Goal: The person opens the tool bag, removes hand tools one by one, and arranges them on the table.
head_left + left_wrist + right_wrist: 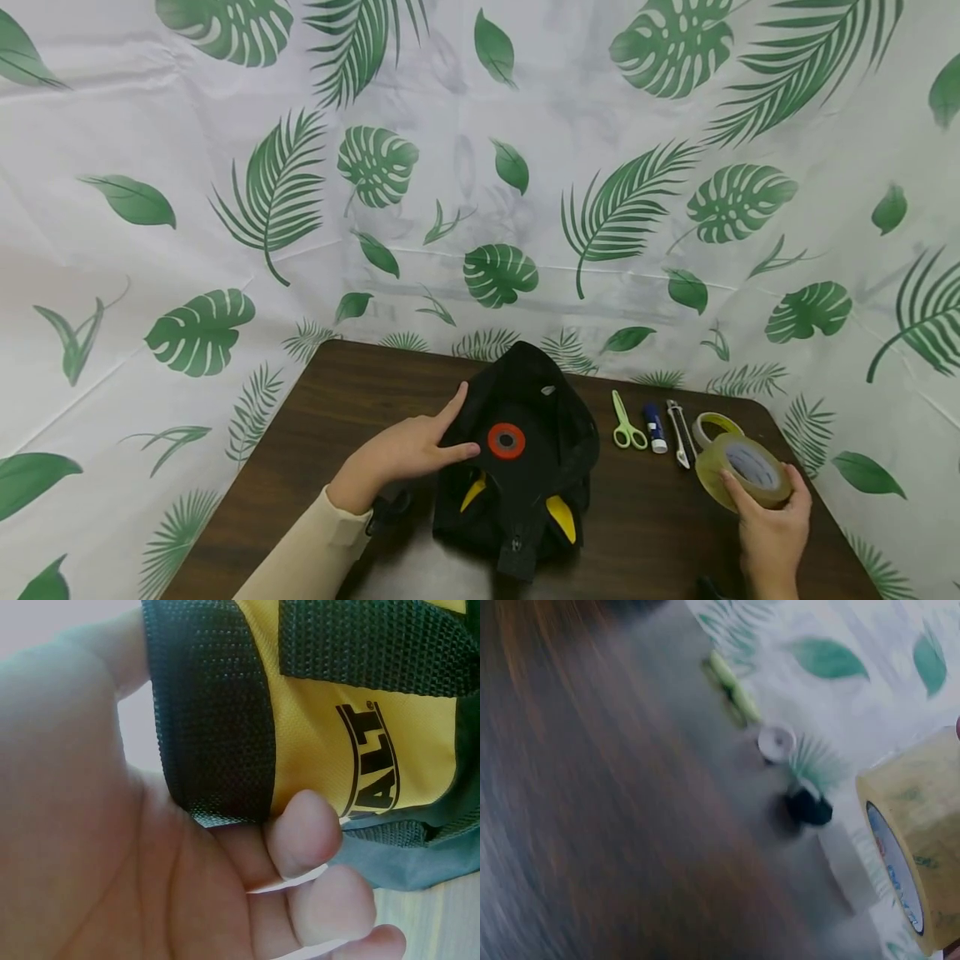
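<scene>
A black and yellow fabric tool bag (525, 383) stands on the table with its top spread open. My left hand (401, 458) grips its left side wall. In the left wrist view several fingertips (304, 836) lie against the yellow outside of the bag, under the black trim of the rim. Inside the bag a red ring-shaped roll (494, 442) with a dark centre shows. Over at the right, my right hand (776, 529) holds a wide roll of clear packing tape (716, 477) between thumb and fingers. The right wrist view shows mostly the tape.
Right of the bag lie green scissors (628, 435), a blue glue stick (655, 427), a utility knife (678, 433) and a narrower tape roll (701, 429). A white leaf-print sheet (450, 208) hangs behind the dark wooden table (360, 383).
</scene>
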The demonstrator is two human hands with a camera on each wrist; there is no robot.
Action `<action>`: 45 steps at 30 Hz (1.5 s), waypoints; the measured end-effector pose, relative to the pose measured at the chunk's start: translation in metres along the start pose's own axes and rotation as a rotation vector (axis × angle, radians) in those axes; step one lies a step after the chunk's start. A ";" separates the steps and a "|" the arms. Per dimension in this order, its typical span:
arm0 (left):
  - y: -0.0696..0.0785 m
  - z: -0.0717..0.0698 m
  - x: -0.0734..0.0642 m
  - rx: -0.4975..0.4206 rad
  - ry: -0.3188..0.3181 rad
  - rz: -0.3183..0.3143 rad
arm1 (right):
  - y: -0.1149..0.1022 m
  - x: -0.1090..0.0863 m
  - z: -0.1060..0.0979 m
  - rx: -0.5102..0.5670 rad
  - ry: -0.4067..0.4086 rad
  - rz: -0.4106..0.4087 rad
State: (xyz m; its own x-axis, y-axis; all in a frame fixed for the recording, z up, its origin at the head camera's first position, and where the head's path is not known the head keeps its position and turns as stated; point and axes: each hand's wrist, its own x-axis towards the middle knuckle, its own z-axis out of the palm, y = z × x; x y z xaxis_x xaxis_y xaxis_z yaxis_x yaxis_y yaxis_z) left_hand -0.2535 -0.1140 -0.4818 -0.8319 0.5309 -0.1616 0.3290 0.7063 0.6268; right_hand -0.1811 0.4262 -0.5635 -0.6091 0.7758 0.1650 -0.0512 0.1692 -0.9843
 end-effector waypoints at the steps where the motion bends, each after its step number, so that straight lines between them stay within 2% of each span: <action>1: 0.000 -0.001 0.000 0.001 0.002 -0.002 | 0.002 0.002 -0.002 0.017 0.006 0.017; 5: 0.001 -0.003 0.000 0.005 0.009 -0.004 | 0.008 0.008 -0.004 -0.001 -0.001 0.041; 12: 0.003 -0.002 -0.001 0.011 0.008 0.000 | 0.013 0.014 -0.006 -0.120 -0.035 0.093; 19: 0.003 0.002 -0.001 0.013 0.007 -0.013 | 0.017 0.015 -0.009 -0.216 -0.052 0.067; 23: 0.003 0.002 -0.001 0.009 0.011 -0.020 | 0.019 0.015 -0.010 -0.276 -0.043 0.078; 33: 0.003 0.003 0.001 0.003 0.012 -0.016 | 0.024 0.016 -0.012 -0.202 -0.007 0.056; 40: 0.002 0.004 0.001 0.005 0.004 -0.013 | 0.023 0.015 -0.011 -0.191 -0.012 0.079; 42: 0.002 0.004 0.001 0.009 0.003 -0.015 | 0.023 0.015 -0.012 -0.188 0.010 0.050; 45: 0.003 0.004 0.001 0.017 -0.002 -0.018 | 0.023 0.014 -0.015 -0.112 0.064 -0.059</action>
State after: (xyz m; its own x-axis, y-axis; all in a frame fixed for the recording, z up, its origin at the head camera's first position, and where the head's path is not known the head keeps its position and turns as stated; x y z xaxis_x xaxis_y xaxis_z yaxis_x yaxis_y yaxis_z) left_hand -0.2519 -0.1092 -0.4833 -0.8370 0.5189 -0.1738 0.3217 0.7234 0.6109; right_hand -0.1793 0.4499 -0.5830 -0.5557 0.7990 0.2298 0.0057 0.2800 -0.9600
